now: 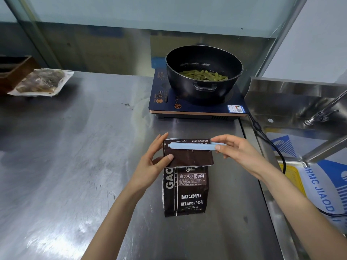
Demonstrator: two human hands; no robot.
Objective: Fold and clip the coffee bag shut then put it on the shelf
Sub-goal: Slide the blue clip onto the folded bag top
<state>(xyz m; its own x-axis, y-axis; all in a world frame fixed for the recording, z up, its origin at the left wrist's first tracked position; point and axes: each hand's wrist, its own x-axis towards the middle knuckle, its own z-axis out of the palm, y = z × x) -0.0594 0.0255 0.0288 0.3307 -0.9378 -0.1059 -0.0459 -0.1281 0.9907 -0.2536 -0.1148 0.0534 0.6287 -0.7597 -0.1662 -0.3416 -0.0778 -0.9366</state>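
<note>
Two hands on upright dark-brown foil coffee bag [185, 192]: left hand [150, 162] pinching folded flap flat, right hand [238, 152] gripping pale-blue plastic clip [193, 146] across fold for sealing.

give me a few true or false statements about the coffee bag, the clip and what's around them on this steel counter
1. The dark brown coffee bag has its top folded over. True.
2. The light blue plastic clip lies across the fold. True.
3. The left hand holds the clip's end. False: the right hand pinches it; the left hand steadies the folded flap.
4. The black pot on the dark blue induction cooker is empty. False: green vegetable pieces lie in it.
5. The bag stands on a shelf. False: it rests on the steel counter.
</note>
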